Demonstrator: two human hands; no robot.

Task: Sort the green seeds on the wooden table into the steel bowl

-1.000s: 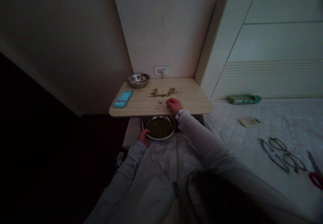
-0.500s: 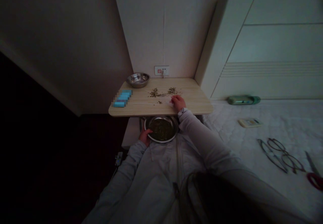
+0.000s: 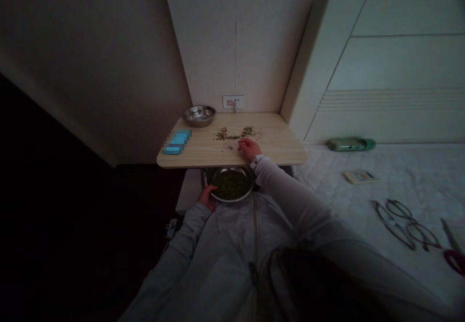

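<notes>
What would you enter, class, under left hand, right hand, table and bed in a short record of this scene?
left hand: grips, with the thumb over its rim, a metal bowl of dark green bits
left hand position: below the table's front edge
right hand: fingers pinching what looks like a clear sheet
table: scattered bits, second bowl, blurred blue item
bed: green bottle, glasses, red-handled scissors

Counter [image 3: 283, 151] free R of dark bits [image 3: 247, 131] & L twd blue item [image 3: 177, 142]; R hand [image 3: 250, 150] blocks bits' near-R side, steel bowl [image 3: 199, 116] back-L of them.
</notes>
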